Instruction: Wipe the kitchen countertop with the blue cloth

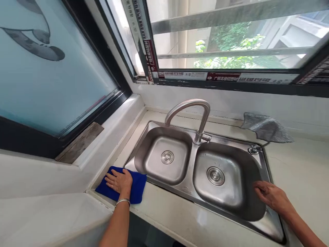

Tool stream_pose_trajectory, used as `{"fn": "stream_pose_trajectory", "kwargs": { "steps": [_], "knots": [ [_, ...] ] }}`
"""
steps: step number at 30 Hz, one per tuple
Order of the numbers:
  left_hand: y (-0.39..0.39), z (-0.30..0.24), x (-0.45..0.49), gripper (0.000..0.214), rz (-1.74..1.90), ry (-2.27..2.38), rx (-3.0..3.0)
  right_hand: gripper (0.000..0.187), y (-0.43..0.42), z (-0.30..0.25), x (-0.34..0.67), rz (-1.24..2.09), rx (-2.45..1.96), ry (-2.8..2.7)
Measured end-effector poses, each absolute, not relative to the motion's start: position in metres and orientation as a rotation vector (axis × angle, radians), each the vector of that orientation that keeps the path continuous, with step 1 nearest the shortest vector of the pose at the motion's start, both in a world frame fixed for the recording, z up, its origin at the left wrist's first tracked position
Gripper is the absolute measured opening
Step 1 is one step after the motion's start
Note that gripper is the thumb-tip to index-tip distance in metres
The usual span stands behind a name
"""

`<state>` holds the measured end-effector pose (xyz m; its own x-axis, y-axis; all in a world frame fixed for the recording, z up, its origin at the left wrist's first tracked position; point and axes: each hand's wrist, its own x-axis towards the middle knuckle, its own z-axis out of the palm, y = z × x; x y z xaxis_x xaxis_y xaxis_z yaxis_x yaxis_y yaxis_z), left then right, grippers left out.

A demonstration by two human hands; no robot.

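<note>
My left hand (119, 180) lies flat with its fingers spread on a blue cloth (137, 188), pressing it to the countertop at the left front corner of the sink. Over the right rim of the steel double sink (192, 178) hovers my right hand (272, 196), its fingers curled in and pressed together. Whether anything is inside those fingers I cannot make out. Both basins show their drain strainers, the left one (167, 157) and the right one (215, 176). A curved steel faucet (190, 103) stands behind the divider, its spout over the left basin.
A crumpled silver-grey mesh cloth (267, 127) sits behind the sink at the right. Near it is a small metal fitting (255, 149) on the rim. A wooden piece (80, 143) rests on the left ledge. Window frames (223, 79) border the back and left.
</note>
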<state>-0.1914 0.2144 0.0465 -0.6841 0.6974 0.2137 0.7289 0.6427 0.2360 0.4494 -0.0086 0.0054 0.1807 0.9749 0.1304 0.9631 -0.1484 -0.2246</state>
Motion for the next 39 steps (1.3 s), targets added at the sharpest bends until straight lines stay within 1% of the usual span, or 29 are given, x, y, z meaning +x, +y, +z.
{"fn": "stream_pose_trajectory", "kwargs": {
  "steps": [3, 5, 9, 16, 20, 23, 25, 27, 30, 32, 33, 35, 37, 38, 39],
  "knots": [
    [0.195, 0.048, -0.177, 0.066, -0.476, -2.714, -1.324, 0.031, -0.005, 0.008, 0.447, 0.264, -2.132, -1.921],
    [0.178, 0.048, -0.163, 0.066, -0.488, -2.683, -1.386, 0.029, -0.003, 0.008, 0.448, 0.289, -2.127, -1.908],
    [0.148, 0.046, -0.129, 0.066, -0.513, -2.650, -1.437, 0.027, -0.003, 0.004, 0.448, 0.261, -2.100, -1.903],
    [0.098, 0.039, -0.064, 0.066, -0.579, -2.617, -1.496, 0.032, 0.000, 0.002, 0.442, 0.268, -2.125, -1.942],
    [0.067, 0.029, -0.022, 0.065, -0.638, -2.601, -1.533, 0.031, 0.003, 0.004, 0.440, 0.277, -2.101, -1.992],
    [0.053, 0.022, -0.001, 0.065, -0.669, -2.600, -1.590, 0.030, 0.003, 0.007, 0.426, 0.212, -2.036, -1.887],
    [0.050, 0.023, 0.002, 0.063, -0.676, -2.610, -1.628, 0.032, 0.002, 0.013, 0.397, 0.155, -1.940, -1.754],
    [0.051, 0.028, -0.007, 0.058, -0.664, -2.600, -1.714, 0.036, 0.001, 0.023, 0.348, 0.155, -1.743, -1.762],
    [0.053, 0.040, -0.035, 0.052, -0.612, -2.464, -2.025, 0.045, 0.000, 0.043, 0.245, 0.271, -1.387, -1.884],
    [0.053, 0.046, -0.055, 0.050, -0.502, -2.291, -2.279, 0.047, -0.001, 0.053, 0.175, 0.361, -1.237, -1.974],
    [0.052, 0.048, -0.064, 0.051, -0.407, -2.206, -2.376, 0.045, -0.003, 0.054, 0.145, 0.393, -1.207, -2.010],
    [0.051, 0.050, -0.074, 0.052, -0.223, -2.102, -2.461, 0.033, -0.010, 0.050, 0.102, 0.405, -1.234, -2.042],
    [0.050, 0.049, -0.074, 0.054, -0.120, -2.106, -2.416, 0.018, -0.023, 0.036, 0.085, 0.365, -1.211, -2.091],
    [0.049, 0.049, -0.071, 0.054, -0.103, -2.124, -2.373, 0.014, -0.030, 0.028, 0.085, 0.338, -1.167, -2.116],
    [0.049, 0.049, -0.067, 0.054, -0.099, -2.143, -2.326, 0.014, -0.037, 0.021, 0.089, 0.315, -1.109, -2.136]
  ]
}}
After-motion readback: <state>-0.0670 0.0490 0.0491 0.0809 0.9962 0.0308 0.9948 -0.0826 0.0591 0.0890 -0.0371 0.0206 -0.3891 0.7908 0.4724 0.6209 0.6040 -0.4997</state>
